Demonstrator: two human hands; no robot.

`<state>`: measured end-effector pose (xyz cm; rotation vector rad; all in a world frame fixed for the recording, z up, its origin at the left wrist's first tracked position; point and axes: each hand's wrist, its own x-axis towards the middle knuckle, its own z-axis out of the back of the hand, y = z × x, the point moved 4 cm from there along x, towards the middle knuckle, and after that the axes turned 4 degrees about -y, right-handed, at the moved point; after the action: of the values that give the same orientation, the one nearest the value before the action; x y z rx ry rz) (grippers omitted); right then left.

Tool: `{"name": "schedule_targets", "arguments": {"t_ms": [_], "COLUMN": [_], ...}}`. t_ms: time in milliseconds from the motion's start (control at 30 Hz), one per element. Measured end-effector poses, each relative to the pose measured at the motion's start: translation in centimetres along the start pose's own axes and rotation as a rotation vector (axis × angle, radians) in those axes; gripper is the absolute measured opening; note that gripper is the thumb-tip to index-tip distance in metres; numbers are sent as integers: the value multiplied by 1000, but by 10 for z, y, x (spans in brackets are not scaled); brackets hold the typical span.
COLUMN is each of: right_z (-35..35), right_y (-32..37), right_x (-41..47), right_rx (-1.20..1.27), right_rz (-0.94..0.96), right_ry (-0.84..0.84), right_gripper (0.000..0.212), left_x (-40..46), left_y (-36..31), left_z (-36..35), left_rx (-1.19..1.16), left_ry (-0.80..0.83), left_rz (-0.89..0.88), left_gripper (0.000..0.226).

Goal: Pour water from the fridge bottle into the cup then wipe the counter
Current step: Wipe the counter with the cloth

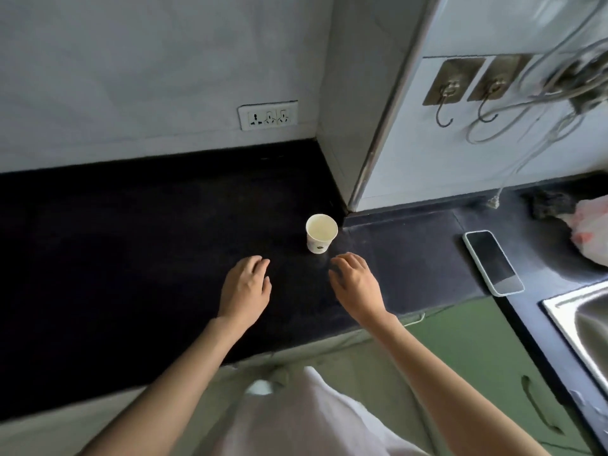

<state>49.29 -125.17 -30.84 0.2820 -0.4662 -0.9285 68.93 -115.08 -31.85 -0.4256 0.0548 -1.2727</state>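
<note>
A small white paper cup (320, 232) stands upright on the black counter (131, 258), close to the wall corner. Its inside looks pale; I cannot tell whether it holds water. My left hand (246, 286) rests palm down over the counter, just left of and nearer than the cup, fingers loosely apart and holding nothing. My right hand (357, 283) hovers palm down just in front of the cup, fingers curled a little, also with nothing in it. Neither hand touches the cup. No bottle or cloth is in view.
A phone (492, 261) lies face up on the counter to the right. Beyond it sit a plastic bag (590, 232) and a steel sink (582, 327). A wall socket (268, 115), two hooks (444, 90) and hanging cables (539, 103) are on the walls.
</note>
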Motion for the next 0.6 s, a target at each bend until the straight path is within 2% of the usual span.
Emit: {"name": "schedule_targets", "arguments": {"t_ms": [100, 333, 600], "right_z": [-1, -10, -20], "right_y": [6, 40, 133], "right_x": [-3, -33, -97], "right_rx": [15, 86, 250], "right_rz": [138, 436, 657], "right_ry": [11, 63, 255], "right_gripper": [15, 25, 34], "left_x": [-35, -139, -266], "left_y": [0, -10, -16], "left_z": [8, 34, 83], "left_rx": [76, 208, 321], "left_ry": [-62, -159, -246], "left_rz": [115, 425, 755], "left_gripper": [35, 37, 38]}}
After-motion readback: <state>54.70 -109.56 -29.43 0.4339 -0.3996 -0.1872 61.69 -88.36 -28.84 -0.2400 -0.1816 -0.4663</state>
